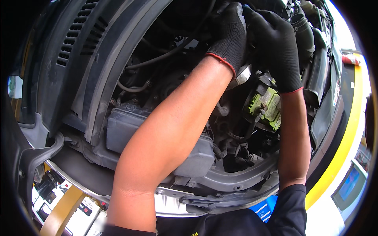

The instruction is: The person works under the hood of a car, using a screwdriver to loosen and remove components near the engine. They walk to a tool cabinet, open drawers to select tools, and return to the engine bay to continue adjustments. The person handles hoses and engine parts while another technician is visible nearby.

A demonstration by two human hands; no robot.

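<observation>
The engine bay [236, 182] fills the middle of the scene. A grey box [126, 131] stands near and left; the left forearm [169, 122] crosses it, hiding its middle. Farther right, a green box [271, 104] sits beside the right forearm [293, 137]. The gloved left hand [231, 35] and right hand [278, 43] come close together at the far side, a wide black pipe [304, 35] just right of them. Their fingers blur into dark parts; whether either grips anything, I cannot tell.

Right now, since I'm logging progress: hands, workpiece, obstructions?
Black-gloved left hand, black-gloved right hand: close together, grips unclear. Worked part indiscernible. Thick black tube beside right hand, might crowd it.
</observation>
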